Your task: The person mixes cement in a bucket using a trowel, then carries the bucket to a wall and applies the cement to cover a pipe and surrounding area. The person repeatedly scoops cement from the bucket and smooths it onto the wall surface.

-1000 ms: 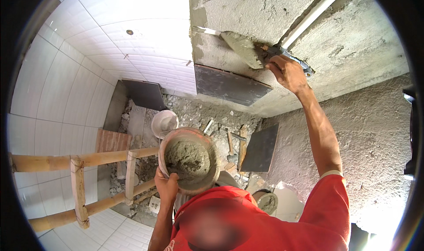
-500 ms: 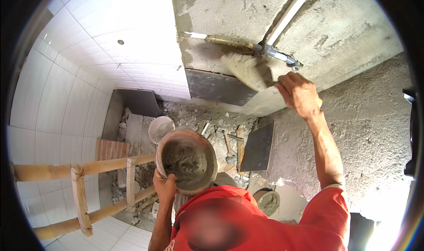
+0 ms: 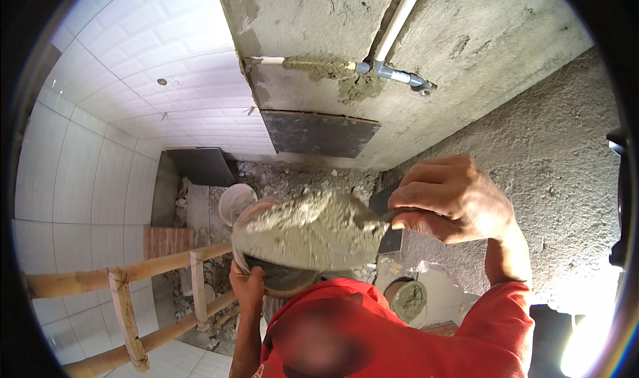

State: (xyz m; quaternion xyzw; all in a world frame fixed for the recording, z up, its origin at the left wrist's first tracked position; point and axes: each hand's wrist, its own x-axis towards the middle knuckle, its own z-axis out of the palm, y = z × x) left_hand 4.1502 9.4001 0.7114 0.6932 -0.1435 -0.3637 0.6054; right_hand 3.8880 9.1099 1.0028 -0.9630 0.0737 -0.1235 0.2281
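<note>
My right hand point(image 3: 456, 198) grips the handle of a trowel point(image 3: 313, 231), its blade coated in wet grey mortar. The blade hovers above the bucket point(image 3: 289, 283) and covers most of its opening. At the bucket's left rim my left hand point(image 3: 249, 283) holds on, thumb over the edge. Fresh mortar point(image 3: 357, 86) sits on the rough cement wall, under a grey pipe fitting point(image 3: 399, 76) joined to a white pipe point(image 3: 403, 18). Below them a dark tile point(image 3: 319, 133) is set on the wall.
A wooden ladder point(image 3: 120, 311) stands at the left, near the white tiled wall point(image 3: 100, 172). Rubble and a small white pail point(image 3: 237, 201) lie below. Another dark tile point(image 3: 201, 166) leans at the back left. A mortar-filled bucket point(image 3: 407, 301) stands to my right.
My right hand has drawn the trowel back from the wall, down over the bucket. Mortar now shows on the wall below the pipe fitting. My left hand keeps its hold on the bucket.
</note>
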